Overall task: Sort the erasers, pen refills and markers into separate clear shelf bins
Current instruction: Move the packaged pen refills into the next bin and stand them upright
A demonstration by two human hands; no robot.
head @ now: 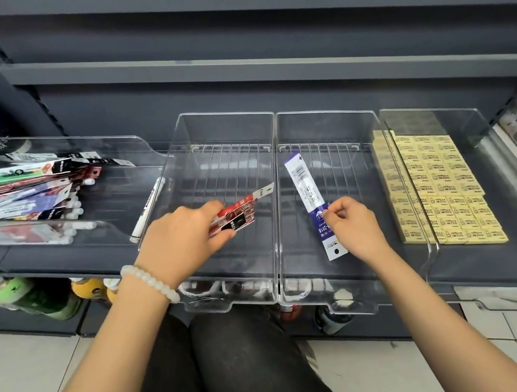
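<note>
Your left hand (185,239) at frame centre pinches flat red refill packet (237,218) over middle clear plastic bin (218,123). Right hand (354,225) pinches long purple refill packet (311,202) over next bin. Light, floppy, likely slick; hold mid-length.

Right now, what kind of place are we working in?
Most likely a shop aisle: dark retail shelving, clear shelf bins of packaged stationery such as stacked erasers, and bottled drinks on the lower shelf.
</note>
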